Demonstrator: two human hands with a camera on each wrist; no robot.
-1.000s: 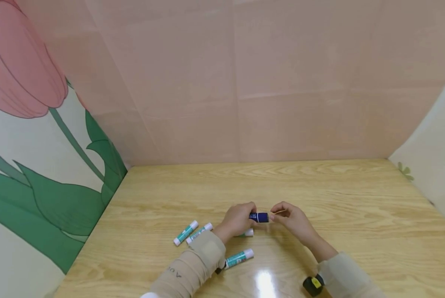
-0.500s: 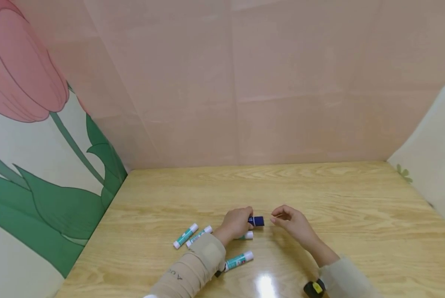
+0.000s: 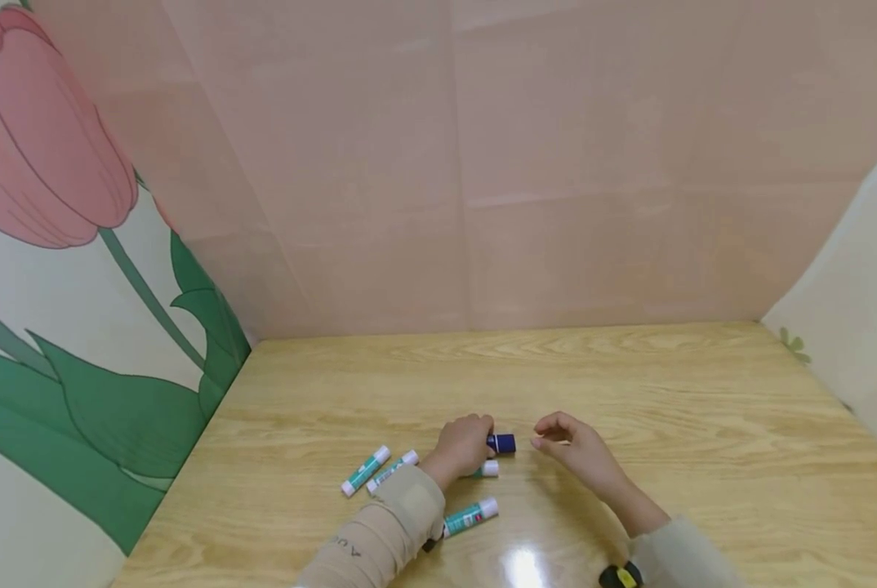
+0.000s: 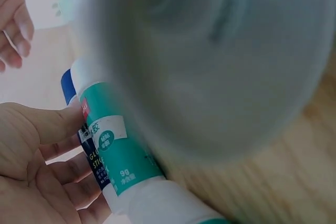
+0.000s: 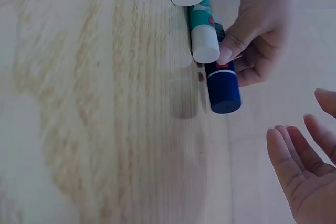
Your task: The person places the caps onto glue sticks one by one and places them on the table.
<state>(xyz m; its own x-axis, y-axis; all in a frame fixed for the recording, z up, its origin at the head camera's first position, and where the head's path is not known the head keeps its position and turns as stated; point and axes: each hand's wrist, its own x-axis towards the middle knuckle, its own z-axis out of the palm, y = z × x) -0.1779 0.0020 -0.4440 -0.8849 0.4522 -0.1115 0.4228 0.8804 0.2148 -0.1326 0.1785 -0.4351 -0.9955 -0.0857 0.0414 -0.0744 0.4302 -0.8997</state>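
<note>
In the head view a dark blue glue stick (image 3: 505,443) points its capped end to the right, and my left hand (image 3: 462,447) grips its other end. The right wrist view shows the thumb of that hand (image 5: 265,35) on the blue stick's body, with fingers curled behind it. Close alongside lies a teal and white glue stick (image 4: 123,150), partly hidden by the left hand in the head view. Whether the blue stick touches the table I cannot tell. My right hand (image 3: 581,453) hovers a short way right of the blue cap, fingers loosely bent, holding nothing.
Two more teal glue sticks (image 3: 366,470) lie left of the left hand, one partly behind the forearm. Another teal glue stick (image 3: 471,517) lies nearer the front, beside the left wrist. The wooden table (image 3: 674,384) meets a pink cloth wall (image 3: 468,163) at the back.
My left hand has moved the blue glue stick slightly left and down, towards the row of teal sticks. The gap to my right hand has widened; that hand has hardly moved.
</note>
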